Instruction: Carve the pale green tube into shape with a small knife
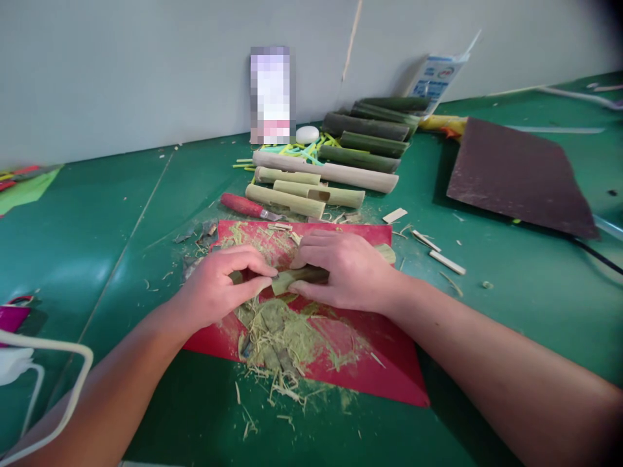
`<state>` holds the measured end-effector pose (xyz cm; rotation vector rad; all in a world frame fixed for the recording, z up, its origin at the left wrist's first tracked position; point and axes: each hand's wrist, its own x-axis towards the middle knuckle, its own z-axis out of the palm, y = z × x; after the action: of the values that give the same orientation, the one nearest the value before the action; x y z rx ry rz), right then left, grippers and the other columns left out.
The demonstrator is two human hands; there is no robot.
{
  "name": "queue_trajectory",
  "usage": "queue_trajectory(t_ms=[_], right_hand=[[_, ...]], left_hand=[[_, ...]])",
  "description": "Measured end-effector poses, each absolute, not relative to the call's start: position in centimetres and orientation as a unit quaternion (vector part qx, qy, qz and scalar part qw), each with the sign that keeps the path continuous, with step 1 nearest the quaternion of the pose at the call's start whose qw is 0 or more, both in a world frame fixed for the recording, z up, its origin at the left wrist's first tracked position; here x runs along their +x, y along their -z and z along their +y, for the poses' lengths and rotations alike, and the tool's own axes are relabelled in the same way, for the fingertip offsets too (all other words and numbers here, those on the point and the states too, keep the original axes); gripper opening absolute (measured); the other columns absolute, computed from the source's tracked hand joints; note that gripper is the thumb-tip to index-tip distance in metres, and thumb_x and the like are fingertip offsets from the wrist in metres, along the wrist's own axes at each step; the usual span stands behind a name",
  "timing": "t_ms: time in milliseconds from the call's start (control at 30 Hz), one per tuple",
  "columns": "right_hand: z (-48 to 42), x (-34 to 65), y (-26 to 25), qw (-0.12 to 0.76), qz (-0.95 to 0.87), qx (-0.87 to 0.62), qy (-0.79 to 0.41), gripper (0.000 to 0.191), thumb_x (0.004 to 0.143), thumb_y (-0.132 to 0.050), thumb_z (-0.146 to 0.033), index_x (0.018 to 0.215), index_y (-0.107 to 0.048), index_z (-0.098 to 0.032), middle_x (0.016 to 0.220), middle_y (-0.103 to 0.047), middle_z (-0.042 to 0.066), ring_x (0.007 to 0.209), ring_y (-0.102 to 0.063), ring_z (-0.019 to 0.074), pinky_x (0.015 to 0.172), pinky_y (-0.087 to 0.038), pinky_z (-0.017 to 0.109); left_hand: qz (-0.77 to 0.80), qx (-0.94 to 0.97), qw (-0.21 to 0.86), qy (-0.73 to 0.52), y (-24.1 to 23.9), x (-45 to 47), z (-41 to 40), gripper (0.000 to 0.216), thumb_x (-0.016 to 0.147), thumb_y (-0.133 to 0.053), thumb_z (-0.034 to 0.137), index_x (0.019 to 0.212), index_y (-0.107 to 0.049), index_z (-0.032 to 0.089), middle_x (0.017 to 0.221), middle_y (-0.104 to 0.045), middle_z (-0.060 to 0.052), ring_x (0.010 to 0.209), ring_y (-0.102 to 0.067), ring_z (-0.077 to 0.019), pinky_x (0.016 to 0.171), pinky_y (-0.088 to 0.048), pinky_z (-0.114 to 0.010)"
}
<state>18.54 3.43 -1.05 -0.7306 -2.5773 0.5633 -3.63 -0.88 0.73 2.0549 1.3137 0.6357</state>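
Above the mat [403, 383], we're gripping the tube [281, 283] w/ R hand [343, 269]; L hand [221, 280] is working its end (pinch: can't tell). Ideally, we're bracing firmly.

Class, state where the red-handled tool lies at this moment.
In the head view, the red-handled tool lies left of centre on the green table, just beyond the red sheet's far edge, beside the nearest pale bamboo tube.

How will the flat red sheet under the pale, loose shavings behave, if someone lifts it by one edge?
The flat red sheet looks thin, so it may bend and feel light. Its pale, loose shavings would probably slide off.
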Motion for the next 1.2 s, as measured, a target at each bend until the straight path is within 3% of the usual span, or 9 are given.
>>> queue_trajectory(t_ms=[300,567,1200], right_hand=[[3.4,18.5,0.9,0.200,-0.922,-0.261,-0.203,0.017,0.079,-0.058,-0.035,0.082,-0.061,-0.018,0.074,-0.056,0.002,0.068,-0.048,0.0134,0.059,-0.029,0.026],[3.4,18.5,0.9,0.196,-0.924,-0.264,-0.193,0.017,0.079,-0.057,-0.034,0.078,-0.059,-0.017,0.073,-0.055,0.001,0.067,-0.046,0.0130,0.058,-0.028,0.026],[3.5,18.5,0.9,0.193,-0.929,-0.259,-0.180,0.021,0.080,-0.058,-0.037,0.079,-0.059,-0.016,0.073,-0.053,0.001,0.067,-0.044,0.0127,0.058,-0.027,0.026]], left_hand=[[0.532,0.731,0.311,-0.294,-0.4,-2.9,-1.5,0.012,0.079,-0.059,0.024,0.083,-0.069,0.019,0.087,-0.069,-0.005,0.078,-0.063,-0.0161,0.070,-0.052,-0.028],[0.501,0.787,0.242,-0.266,-0.5,-3.1,-1.8,0.011,0.081,-0.057,0.020,0.082,-0.068,0.020,0.087,-0.067,-0.004,0.080,-0.062,-0.0144,0.071,-0.049,-0.025],[0.485,0.815,0.199,-0.248,-1.1,-1.7,-1.5,0.012,0.081,-0.055,0.013,0.076,-0.065,0.016,0.075,-0.061,-0.001,0.070,-0.056,-0.0099,0.065,-0.043,-0.021]])
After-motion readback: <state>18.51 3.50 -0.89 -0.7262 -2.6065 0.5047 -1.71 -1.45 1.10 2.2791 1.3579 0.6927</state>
